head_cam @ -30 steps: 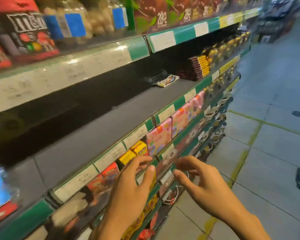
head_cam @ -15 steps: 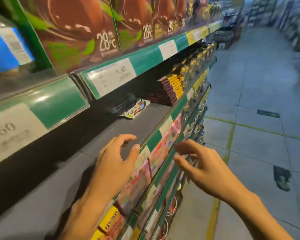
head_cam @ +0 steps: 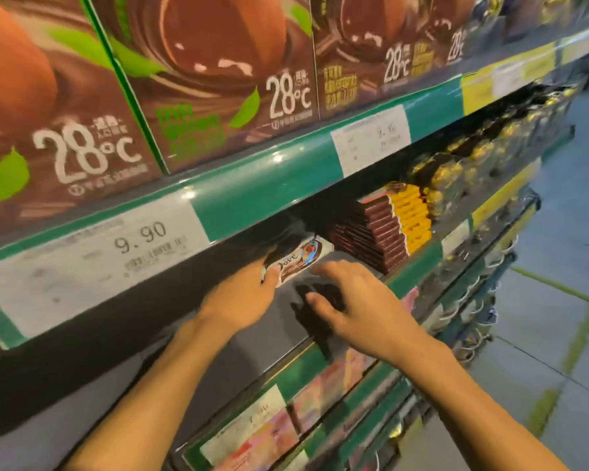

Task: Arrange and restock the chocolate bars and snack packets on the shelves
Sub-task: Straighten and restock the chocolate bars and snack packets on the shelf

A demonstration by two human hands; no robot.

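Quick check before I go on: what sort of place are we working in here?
A shop aisle, most likely a supermarket's confectionery section: tiered shelves with price labels on green edge strips, boxed chocolates above, a stack of chocolate bars, and a tiled floor alongside.

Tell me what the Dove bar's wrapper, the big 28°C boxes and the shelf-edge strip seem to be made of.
Dove bar: thin glossy film wrapper, probably plastic or foil laminate; it shines and shows a crimped end.
28°C boxes: printed cardboard, likely; flat faces and sharp straight edges.
Shelf-edge strip: smooth green glossy plastic, apparently; curved, with bright light glints, paper price tags behind it.
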